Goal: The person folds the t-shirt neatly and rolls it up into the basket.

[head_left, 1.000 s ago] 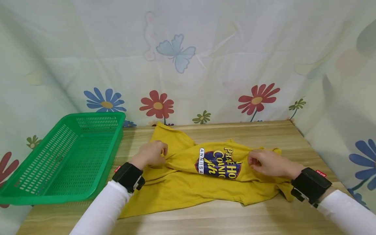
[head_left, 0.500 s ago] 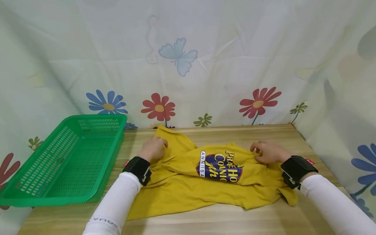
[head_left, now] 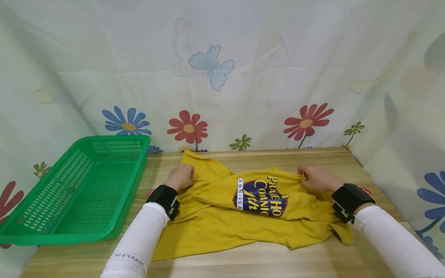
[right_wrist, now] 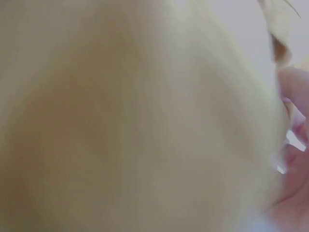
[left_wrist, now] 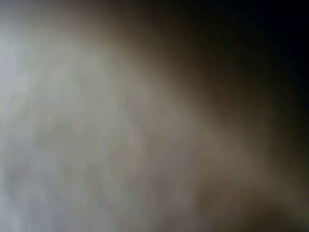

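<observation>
A mustard-yellow T-shirt (head_left: 222,227) lies crumpled across the table, its blue and yellow printed lettering turned sideways. My left hand (head_left: 179,177) grips the fabric at the shirt's left part, fingers curled in. At the right, my right hand (head_left: 318,178) pinches a raised bit of cloth near the far edge. Pale, blurred cloth (right_wrist: 145,125) fills most of the right wrist view, with part of the right hand (right_wrist: 295,159) at its right border. The left wrist view is too blurred to show the fingers.
A green plastic basket (head_left: 78,189) with perforated sides stands on the left of the wooden table (head_left: 278,262). Behind the table hangs a pale curtain (head_left: 257,96) printed with flowers and a butterfly, which also runs along both sides.
My right hand has shifted to the shirt's far edge and now pinches it. The left hand's fingers have closed on the cloth. More of the printed lettering shows.
</observation>
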Tool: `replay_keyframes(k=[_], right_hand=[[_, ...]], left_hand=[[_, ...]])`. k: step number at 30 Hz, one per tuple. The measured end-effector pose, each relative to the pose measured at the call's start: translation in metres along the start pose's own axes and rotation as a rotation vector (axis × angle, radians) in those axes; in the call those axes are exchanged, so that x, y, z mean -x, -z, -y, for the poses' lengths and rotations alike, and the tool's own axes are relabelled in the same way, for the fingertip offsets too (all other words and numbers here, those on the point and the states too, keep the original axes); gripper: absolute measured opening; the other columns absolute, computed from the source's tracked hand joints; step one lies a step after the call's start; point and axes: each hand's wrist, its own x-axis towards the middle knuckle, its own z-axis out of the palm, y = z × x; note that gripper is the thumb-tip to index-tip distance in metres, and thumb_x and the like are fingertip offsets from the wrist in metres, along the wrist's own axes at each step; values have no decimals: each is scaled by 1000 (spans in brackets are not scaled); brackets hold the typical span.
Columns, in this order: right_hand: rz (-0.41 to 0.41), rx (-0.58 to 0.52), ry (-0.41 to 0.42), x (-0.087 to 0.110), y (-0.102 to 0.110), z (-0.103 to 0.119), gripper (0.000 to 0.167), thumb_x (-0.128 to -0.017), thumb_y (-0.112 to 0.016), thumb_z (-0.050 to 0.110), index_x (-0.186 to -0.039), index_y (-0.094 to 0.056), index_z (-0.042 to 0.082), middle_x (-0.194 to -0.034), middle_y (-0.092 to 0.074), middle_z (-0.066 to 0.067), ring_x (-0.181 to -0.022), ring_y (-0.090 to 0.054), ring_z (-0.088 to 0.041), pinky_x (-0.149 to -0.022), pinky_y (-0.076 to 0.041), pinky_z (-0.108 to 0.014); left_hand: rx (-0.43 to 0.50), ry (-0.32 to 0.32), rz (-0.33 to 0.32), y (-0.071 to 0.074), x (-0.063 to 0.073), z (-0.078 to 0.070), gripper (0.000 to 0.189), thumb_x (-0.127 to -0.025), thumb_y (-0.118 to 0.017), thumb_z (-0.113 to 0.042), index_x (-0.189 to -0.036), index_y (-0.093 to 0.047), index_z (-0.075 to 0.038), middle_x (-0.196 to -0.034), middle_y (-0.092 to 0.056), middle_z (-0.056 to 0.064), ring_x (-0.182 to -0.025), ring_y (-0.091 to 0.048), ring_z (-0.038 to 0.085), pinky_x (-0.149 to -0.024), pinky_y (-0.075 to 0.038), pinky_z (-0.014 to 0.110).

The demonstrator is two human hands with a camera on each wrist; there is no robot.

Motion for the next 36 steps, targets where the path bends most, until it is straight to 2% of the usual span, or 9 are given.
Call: replay_keyframes(k=[3, 5, 7, 12, 17, 22, 25, 30, 36], right_hand=[[-124, 44, 29, -6, 11, -2, 21, -77, -70, 2, -88, -52, 4, -74, -47, -2, -66, -45, -17, -61, -40, -31], [-191, 81, 26, -10, 20, -2, 21, -78, -70, 3, -90, -52, 4, -77, -47, -4, -67, -46, -19, -63, -42, -33], [-241, 119, 9, -14, 28, -3, 21, -79, -70, 4, -91, -52, 5, -79, -47, -6, -69, -47, -21, -65, -44, -36], [-316, 130, -19, -26, 43, -6, 21, -81, -68, 2, -94, -51, 3, -83, -46, -10, -73, -45, -26, -67, -43, -39], [-390, 144, -14, -44, 54, -9, 21, -81, -65, -1, -95, -49, 0, -89, -47, -17, -74, -45, -31, -68, -42, -43], [-381, 139, -98, -60, 62, -13, 20, -84, -61, 1, -100, -49, -2, -99, -47, -23, -84, -45, -38, -78, -41, -51], [-365, 127, -136, -66, 58, -15, 22, -85, -60, 1, -103, -48, -2, -100, -45, -24, -87, -44, -40, -80, -40, -52], [-302, 119, -156, -66, 42, -21, 32, -86, -61, 2, -113, -47, -4, -116, -39, -30, -97, -43, -47, -83, -42, -57], [-270, 103, -133, -56, 30, -27, 36, -85, -60, 4, -118, -48, -5, -113, -42, -30, -95, -43, -47, -82, -41, -57]], left_hand=[[43, 30, -18, 4, -2, 6, 17, -81, -68, -8, -72, -54, -10, -66, -49, 2, -62, -50, 19, -55, -36, 27], [71, 44, -61, 8, -3, 10, 16, -81, -67, -7, -74, -53, -9, -66, -50, 3, -61, -50, 20, -55, -36, 27], [83, 46, -130, 13, -5, 15, 15, -81, -65, -4, -74, -53, -8, -66, -49, 4, -61, -49, 21, -55, -35, 28], [69, 67, -291, 35, -8, 18, 16, -84, -64, -5, -74, -52, -6, -67, -49, 8, -62, -50, 25, -58, -38, 31], [92, 111, -373, 55, -10, 13, 12, -87, -64, -8, -81, -54, -4, -73, -53, 12, -65, -52, 28, -57, -42, 33], [82, 140, -436, 63, -17, 8, 8, -89, -61, -8, -85, -56, -3, -76, -58, 15, -69, -55, 30, -61, -46, 36], [65, 163, -431, 60, -21, 6, 8, -90, -61, -10, -90, -60, -2, -84, -60, 18, -75, -58, 34, -67, -50, 41], [38, 170, -383, 48, -20, 7, 18, -91, -60, -14, -103, -63, 0, -97, -60, 21, -83, -59, 38, -74, -52, 47], [38, 157, -342, 40, -15, 12, 13, -90, -61, -14, -96, -60, -2, -91, -57, 18, -81, -57, 35, -71, -51, 45]])
